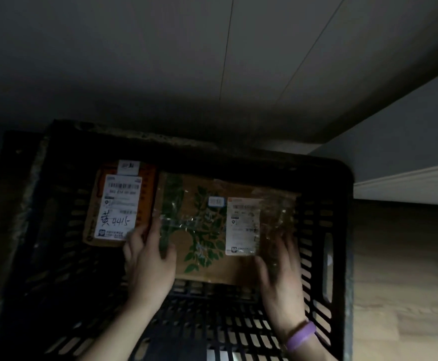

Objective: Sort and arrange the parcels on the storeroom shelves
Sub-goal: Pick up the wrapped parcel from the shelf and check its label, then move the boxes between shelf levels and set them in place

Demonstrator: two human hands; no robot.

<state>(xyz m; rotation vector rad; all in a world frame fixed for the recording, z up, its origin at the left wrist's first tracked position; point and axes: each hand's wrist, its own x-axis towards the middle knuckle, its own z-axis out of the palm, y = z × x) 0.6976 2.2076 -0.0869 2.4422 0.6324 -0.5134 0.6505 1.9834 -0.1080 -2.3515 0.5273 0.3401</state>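
Note:
A black slatted plastic crate fills the lower view. Inside lies a brown cardboard parcel with a green leaf print, taped over and carrying a white shipping label. My left hand grips its left edge, thumb on top. At the parcel's right edge my right hand, with a purple wristband, is blurred and pressed against it. A smaller orange-brown parcel with a white label and handwritten marks lies to the left, touching the big one.
A grey wall rises behind the crate, with a white skirting board at the right. Pale wooden floor runs along the crate's right side. A second dark crate edge shows at the left.

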